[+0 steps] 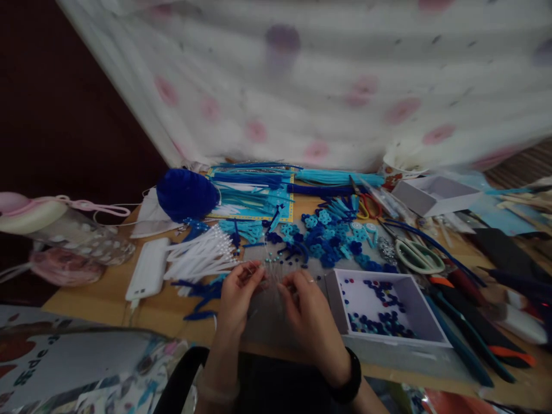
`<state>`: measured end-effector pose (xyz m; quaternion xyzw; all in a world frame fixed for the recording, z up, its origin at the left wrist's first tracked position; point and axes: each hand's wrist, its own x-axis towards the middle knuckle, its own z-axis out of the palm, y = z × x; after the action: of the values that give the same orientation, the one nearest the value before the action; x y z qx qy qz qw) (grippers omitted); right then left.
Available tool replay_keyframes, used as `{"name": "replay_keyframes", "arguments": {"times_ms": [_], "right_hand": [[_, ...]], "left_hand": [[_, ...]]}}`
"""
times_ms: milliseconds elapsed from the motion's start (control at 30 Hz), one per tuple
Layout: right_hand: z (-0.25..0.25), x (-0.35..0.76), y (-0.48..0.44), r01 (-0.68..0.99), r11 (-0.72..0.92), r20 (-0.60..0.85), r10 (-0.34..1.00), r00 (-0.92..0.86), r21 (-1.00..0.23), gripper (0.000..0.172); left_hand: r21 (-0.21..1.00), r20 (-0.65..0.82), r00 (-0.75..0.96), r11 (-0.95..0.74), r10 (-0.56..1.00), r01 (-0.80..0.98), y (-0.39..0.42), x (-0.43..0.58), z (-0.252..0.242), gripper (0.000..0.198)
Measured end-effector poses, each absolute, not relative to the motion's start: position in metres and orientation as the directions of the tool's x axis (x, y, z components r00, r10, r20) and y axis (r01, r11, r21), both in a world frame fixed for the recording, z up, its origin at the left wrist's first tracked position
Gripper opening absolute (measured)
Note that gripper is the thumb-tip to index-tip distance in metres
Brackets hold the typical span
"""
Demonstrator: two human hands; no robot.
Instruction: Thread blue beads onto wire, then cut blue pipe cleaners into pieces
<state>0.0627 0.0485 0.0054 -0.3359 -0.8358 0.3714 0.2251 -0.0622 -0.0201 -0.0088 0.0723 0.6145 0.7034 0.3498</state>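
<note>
My left hand [241,287] and my right hand [306,307] face each other low over a grey mat [267,330]. The left fingers pinch what looks like a thin wire, blurred at the tips. My right thumb and forefinger are pressed together, and whatever lies in them is too small to make out. Between the hands are fine pale strands [275,275], with small teal and blue beads [276,259] just beyond. Close to my right hand stands a white box [388,339] holding many dark blue, teal and a few red beads. White bead-tipped stems [200,256] lie left of my left hand.
Blue fuzzy flowers [332,238] and pipe cleaners [254,195] cover the table's back. A white power bank [148,269], blue yarn ball [186,194] and clear bottle [86,233] sit left. Scissors [418,256], pliers [470,328] and another box [435,195] lie right.
</note>
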Motion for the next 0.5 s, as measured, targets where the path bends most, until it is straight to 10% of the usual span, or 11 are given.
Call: {"name": "replay_keyframes", "arguments": {"times_ms": [500], "right_hand": [[0.007, 0.061, 0.040, 0.507, 0.439, -0.110, 0.667, -0.737, -0.742, 0.012]], "left_hand": [[0.898, -0.314, -0.762, -0.084, 0.566, -0.433, -0.007, -0.044, -0.009, 0.044]]}}
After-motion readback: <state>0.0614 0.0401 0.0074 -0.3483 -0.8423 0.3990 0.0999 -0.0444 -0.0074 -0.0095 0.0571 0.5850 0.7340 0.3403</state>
